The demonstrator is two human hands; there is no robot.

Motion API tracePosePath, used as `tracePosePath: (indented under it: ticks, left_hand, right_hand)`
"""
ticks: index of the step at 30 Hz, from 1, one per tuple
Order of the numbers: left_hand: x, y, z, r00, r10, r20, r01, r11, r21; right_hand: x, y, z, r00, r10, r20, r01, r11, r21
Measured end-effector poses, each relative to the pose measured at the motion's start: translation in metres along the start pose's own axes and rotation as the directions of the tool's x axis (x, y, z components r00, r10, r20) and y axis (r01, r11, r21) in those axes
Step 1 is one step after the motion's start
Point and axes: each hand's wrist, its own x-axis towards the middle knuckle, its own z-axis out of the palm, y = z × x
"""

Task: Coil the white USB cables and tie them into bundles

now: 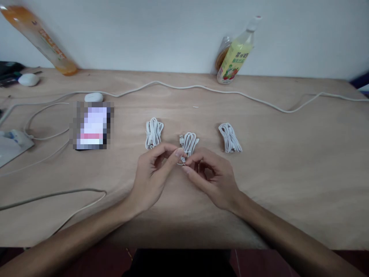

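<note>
Three coiled white cables lie in a row: the left USB cable bundle (pixel 155 132), the middle USB cable bundle (pixel 190 143) with its metal plug showing, and the right USB cable bundle (pixel 230 137). Just in front of the middle one, my left hand (pixel 152 177) is closed, thumb and forefinger pinched on a thin white tie (pixel 181 164). My right hand (pixel 215 179) is closed too, its thumb and forefinger pinching at the tie's other side. The fingertips cover part of the tie and the near end of the middle bundle.
A phone (pixel 93 127) and a white earbud case (pixel 93 97) lie to the left. Along the wall stand an orange bottle (pixel 43 42) and a yellow drink bottle (pixel 236 55). One long white cable (pixel 198 87) crosses the wooden table (pixel 288 173); a loose cord (pixel 72 191) lies front left.
</note>
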Motion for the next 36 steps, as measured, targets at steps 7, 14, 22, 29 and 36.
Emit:
tracePosePath:
  ticks: [7, 14, 22, 29, 36]
  left_hand:
    - [-0.003, -0.003, 0.001, 0.998, 0.035, 0.050, -0.032, 0.998, -0.046]
    - [-0.003, -0.011, 0.001, 0.986, 0.160, 0.044, -0.161, 0.986, 0.027]
    - [-0.001, -0.009, -0.005, 0.978, 0.210, 0.005, -0.209, 0.969, 0.132]
    - [-0.001, -0.008, -0.006, 0.970, 0.240, 0.037, -0.242, 0.952, 0.187]
    - [0.002, -0.001, -0.006, 0.994, 0.086, 0.072, -0.096, 0.986, 0.138]
  right_hand:
    - [0.003, -0.004, 0.001, 0.988, 0.109, -0.113, -0.096, 0.989, 0.110]
    - [0.008, -0.005, -0.002, 0.961, 0.274, -0.043, -0.247, 0.916, 0.317]
    - [0.009, -0.007, -0.002, 0.957, 0.288, 0.037, -0.283, 0.898, 0.338]
    - [0.012, -0.009, -0.008, 0.929, 0.341, 0.142, -0.370, 0.856, 0.362]
    - [0.018, -0.004, -0.014, 0.856, 0.412, 0.312, -0.514, 0.737, 0.439]
